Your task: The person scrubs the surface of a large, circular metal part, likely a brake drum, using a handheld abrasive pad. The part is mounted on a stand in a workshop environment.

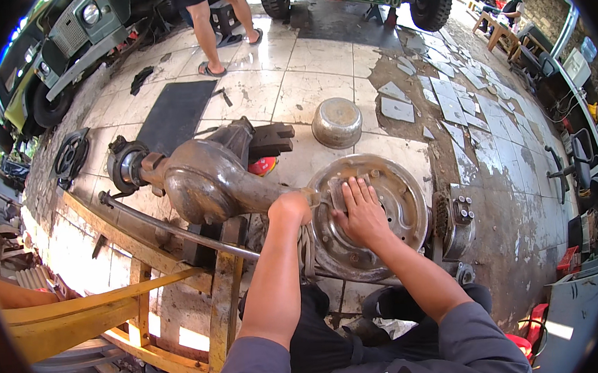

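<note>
Right hand is lying flat, fingers nearly together, over grey flat piece at round metal plate's 10 o'clock; left hand is resting near 9, grip hidden; plate's looking stained, likely unfinished.

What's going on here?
A person has the right hand flat on a round metal plate, a thin flat piece under the fingers. The left hand is at the plate's left edge; its fingers are mostly hidden, so I can't tell what it grips. A bulbous metal housing lies to the left, and a round metal drum sits beyond on the tiles.
</note>
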